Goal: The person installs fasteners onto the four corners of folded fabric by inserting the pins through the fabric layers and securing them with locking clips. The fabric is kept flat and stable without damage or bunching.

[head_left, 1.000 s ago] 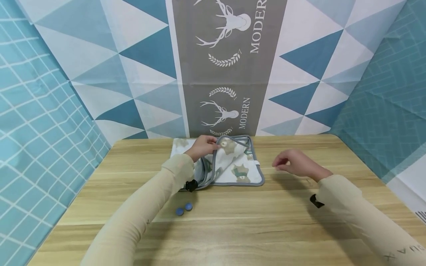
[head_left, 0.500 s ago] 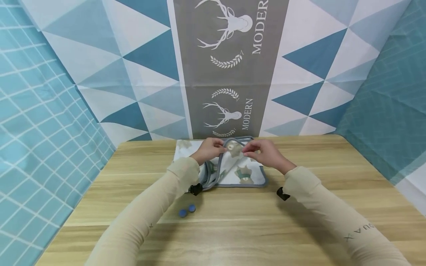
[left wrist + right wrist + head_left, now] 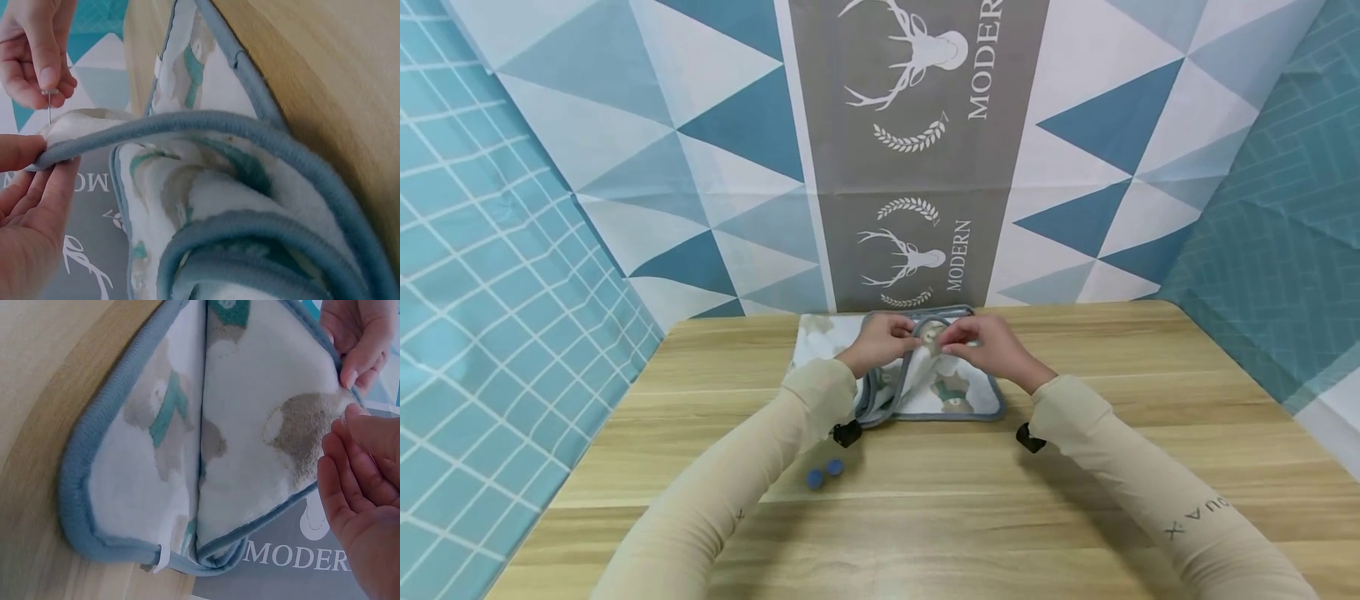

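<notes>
A white cloth [image 3: 956, 390] with bear prints and grey-blue piped edging lies folded at the back of the table, part of it lifted. My left hand [image 3: 883, 342] pinches the raised piped edge between thumb and fingers, seen close in the left wrist view. Opposite it, my right hand [image 3: 987, 342] pinches a thin pin [image 3: 49, 109] with a small pale head. The pin points down, its tip right at the cloth beside my left fingertips. In the right wrist view the right fingertips [image 3: 356, 422] hide most of the pin, close against the printed cloth.
Two small blue round pieces [image 3: 825, 473] sit on the wooden table [image 3: 970, 517] in front of the cloth, near the left forearm. A patterned curtain [image 3: 700, 167] stands behind the table's back edge. A small white tag [image 3: 162, 553] sticks out from the cloth's piping.
My right hand has come in from the right side of the table to the raised part of the cloth. My left hand keeps its pinch, shifting slightly right and bunching the lifted cloth.
</notes>
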`<state>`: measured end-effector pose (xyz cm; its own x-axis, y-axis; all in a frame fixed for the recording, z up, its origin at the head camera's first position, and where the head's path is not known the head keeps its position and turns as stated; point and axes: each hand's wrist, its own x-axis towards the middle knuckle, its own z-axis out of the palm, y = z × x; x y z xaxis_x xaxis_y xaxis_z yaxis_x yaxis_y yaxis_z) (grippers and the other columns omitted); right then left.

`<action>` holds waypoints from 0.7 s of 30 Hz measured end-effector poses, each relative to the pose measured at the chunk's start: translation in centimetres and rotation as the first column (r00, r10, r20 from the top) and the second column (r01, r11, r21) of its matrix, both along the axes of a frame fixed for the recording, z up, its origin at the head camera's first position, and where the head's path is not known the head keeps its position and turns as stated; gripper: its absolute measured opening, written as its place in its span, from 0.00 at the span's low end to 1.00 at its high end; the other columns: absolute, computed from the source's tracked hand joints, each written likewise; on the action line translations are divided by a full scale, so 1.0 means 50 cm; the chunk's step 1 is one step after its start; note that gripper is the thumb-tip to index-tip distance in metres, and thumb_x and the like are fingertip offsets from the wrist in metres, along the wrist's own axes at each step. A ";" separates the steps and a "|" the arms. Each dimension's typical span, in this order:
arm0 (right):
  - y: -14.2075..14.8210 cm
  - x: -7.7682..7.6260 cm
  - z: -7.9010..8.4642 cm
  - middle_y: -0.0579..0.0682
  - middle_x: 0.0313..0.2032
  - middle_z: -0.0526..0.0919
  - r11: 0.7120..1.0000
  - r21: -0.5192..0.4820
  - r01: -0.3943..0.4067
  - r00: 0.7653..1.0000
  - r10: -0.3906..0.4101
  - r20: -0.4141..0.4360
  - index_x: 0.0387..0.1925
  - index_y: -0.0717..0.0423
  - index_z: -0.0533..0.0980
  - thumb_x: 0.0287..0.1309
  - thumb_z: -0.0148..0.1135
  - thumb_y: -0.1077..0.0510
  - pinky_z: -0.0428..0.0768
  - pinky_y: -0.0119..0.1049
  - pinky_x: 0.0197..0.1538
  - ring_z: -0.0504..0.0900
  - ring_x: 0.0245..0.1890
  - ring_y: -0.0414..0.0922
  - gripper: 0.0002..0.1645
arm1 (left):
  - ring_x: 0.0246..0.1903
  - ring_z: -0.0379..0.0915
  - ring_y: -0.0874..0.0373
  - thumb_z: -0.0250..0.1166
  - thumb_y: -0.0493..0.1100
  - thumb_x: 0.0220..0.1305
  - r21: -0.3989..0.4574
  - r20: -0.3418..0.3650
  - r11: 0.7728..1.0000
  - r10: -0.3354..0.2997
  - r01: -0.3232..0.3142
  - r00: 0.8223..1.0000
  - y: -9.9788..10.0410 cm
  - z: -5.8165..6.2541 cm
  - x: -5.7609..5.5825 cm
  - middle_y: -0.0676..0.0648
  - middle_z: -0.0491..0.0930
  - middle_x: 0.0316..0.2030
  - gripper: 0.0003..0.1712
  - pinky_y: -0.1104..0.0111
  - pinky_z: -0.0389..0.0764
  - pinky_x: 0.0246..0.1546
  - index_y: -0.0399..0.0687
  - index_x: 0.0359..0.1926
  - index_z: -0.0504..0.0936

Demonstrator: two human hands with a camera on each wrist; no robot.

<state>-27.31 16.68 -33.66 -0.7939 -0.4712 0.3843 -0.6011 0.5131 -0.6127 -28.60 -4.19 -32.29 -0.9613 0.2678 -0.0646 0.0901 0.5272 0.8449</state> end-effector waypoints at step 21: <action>-0.007 0.004 -0.008 0.54 0.34 0.88 0.998 -0.021 0.058 0.998 -0.059 -0.026 0.37 0.56 0.85 0.57 0.68 0.62 0.84 0.39 0.42 0.85 0.35 0.47 0.06 | 0.35 0.81 0.62 0.64 0.39 0.65 -0.027 -0.092 0.998 -0.064 0.062 0.994 0.010 -0.004 0.019 0.42 0.87 0.41 0.11 0.76 0.79 0.34 0.42 0.46 0.85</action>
<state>-27.13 16.32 -34.06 -0.8091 -0.4164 0.4147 -0.5869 0.5355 -0.6073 -27.65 -3.68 -32.51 -0.9448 0.3272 0.0166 0.2006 0.5379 0.8188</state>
